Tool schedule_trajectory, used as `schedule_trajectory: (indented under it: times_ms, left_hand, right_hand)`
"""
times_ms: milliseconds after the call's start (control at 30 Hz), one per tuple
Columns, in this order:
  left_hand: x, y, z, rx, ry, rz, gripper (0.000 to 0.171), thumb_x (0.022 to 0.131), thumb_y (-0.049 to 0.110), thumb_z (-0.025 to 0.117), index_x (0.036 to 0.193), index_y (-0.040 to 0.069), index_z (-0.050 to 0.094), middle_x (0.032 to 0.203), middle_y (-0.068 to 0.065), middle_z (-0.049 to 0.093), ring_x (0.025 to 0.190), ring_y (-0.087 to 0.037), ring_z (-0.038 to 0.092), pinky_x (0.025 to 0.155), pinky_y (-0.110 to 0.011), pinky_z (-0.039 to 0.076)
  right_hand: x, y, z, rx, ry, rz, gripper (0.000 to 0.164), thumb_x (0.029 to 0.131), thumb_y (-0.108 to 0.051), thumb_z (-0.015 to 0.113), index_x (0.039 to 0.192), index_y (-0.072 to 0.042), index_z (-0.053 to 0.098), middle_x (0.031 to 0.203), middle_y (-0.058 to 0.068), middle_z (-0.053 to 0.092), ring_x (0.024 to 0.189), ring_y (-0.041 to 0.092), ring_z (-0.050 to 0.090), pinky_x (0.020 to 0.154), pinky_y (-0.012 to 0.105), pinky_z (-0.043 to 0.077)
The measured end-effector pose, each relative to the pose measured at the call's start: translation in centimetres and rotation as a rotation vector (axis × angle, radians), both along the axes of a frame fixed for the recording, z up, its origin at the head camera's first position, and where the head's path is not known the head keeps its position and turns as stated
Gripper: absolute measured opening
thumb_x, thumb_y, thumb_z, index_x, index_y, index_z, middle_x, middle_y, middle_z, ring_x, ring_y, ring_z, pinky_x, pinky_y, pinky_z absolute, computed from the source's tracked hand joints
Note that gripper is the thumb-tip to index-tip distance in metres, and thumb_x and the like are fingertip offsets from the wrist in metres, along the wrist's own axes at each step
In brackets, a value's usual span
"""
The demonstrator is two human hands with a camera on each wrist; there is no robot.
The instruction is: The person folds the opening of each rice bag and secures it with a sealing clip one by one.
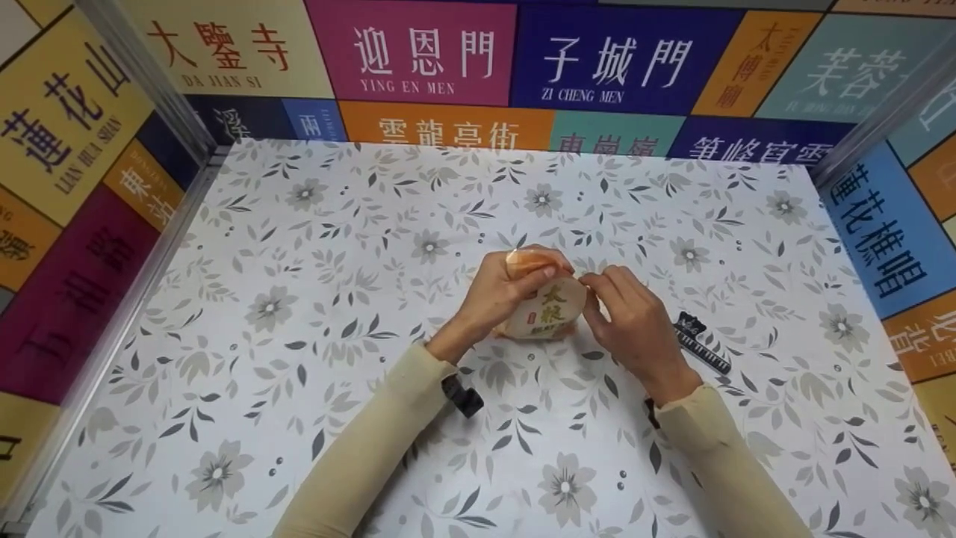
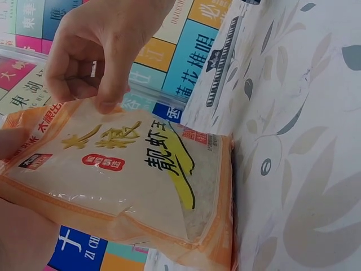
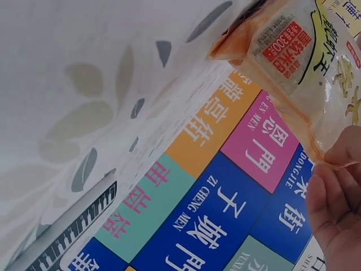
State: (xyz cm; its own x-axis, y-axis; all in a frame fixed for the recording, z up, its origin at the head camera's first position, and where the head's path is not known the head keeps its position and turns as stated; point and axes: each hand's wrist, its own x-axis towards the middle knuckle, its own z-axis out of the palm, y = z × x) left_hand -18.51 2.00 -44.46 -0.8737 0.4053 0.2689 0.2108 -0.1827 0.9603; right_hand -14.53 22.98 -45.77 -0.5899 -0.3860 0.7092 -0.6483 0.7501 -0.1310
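A plastic bag of rice (image 1: 551,312) with orange edges and gold lettering stands on the table, tilted. My left hand (image 1: 499,290) grips its gathered top from the left, thumb across the front. On the other side, my right hand (image 1: 631,321) pinches the bag's upper side edge between thumb and fingertips, as the right wrist view shows at the orange edge (image 3: 316,144). The printed front of the bag (image 2: 118,152) fills much of the left wrist view, and some rice shows through a clear part near its bottom. The back of the bag is hidden.
A flat black strip with a piano-key pattern and a cat-shaped end (image 1: 702,344) lies right of my right hand. The table (image 1: 299,418) has a floral cover. Colourful panels with Chinese lettering (image 1: 418,52) stand along its back and sides.
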Motion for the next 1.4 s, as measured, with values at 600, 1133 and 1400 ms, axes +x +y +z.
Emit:
schedule_trajectory:
  times_ms: [600, 1133, 1400]
  left_hand:
    - [0.0, 0.4, 0.2, 0.036, -0.028, -0.017, 0.018, 0.095, 0.009, 0.072, 0.108, -0.003, 0.074, 0.103, -0.006, 0.078, 0.093, -0.012, 0.072, 0.087, -0.029, 0.059]
    - [0.5, 1.0, -0.4, -0.018, 0.023, 0.117, 0.020, 0.091, 0.015, 0.079, 0.106, 0.002, 0.075, 0.101, -0.013, 0.079, 0.086, -0.009, 0.073, 0.081, -0.026, 0.060]
    - [0.3, 0.7, -0.4, -0.003, 0.055, 0.084, 0.027, 0.093, 0.015, 0.076, 0.116, 0.003, 0.071, 0.106, -0.016, 0.076, 0.087, -0.011, 0.072, 0.079, -0.027, 0.060]
  right_hand:
    - [-0.4, -0.8, 0.5, -0.393, -0.455, 0.140, 0.024, 0.109, -0.008, 0.051, 0.104, -0.005, 0.074, 0.105, 0.005, 0.068, 0.100, 0.012, 0.060, 0.087, 0.019, 0.048]
    - [-0.2, -0.9, -0.4, -0.420, -0.418, 0.126, 0.016, 0.104, -0.005, 0.060, 0.105, -0.007, 0.076, 0.097, 0.004, 0.069, 0.093, 0.010, 0.060, 0.083, 0.017, 0.048]
    - [-0.5, -1.1, -0.2, -0.407, -0.410, 0.115, 0.012, 0.103, -0.005, 0.063, 0.104, -0.006, 0.075, 0.095, 0.006, 0.068, 0.089, 0.009, 0.058, 0.077, 0.017, 0.047]
